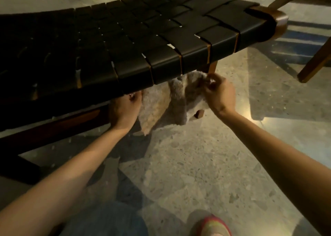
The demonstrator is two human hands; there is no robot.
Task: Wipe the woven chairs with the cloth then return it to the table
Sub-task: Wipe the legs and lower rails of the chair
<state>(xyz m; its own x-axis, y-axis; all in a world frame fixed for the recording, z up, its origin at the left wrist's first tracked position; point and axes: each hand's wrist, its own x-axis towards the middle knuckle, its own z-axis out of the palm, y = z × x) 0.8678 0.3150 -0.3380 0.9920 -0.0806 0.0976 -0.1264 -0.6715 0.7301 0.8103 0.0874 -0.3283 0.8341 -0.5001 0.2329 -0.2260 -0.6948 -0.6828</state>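
Observation:
A chair with a seat of black woven straps [143,44] on a brown wooden frame fills the upper half of the view. A beige, fluffy cloth [161,106] hangs just below the seat's front edge, stretched between both hands. My left hand [123,110] grips the cloth's left side right under the seat's front edge. My right hand [218,92] pinches the cloth's upper right corner, close to the chair's front leg. The top of the cloth is hidden behind the seat edge.
A second wooden chair's legs [315,62] stand at the upper right. The floor is speckled terrazzo [197,164] with glare patches. My knee in jeans [107,219] and a red and yellow shoe [211,226] show at the bottom.

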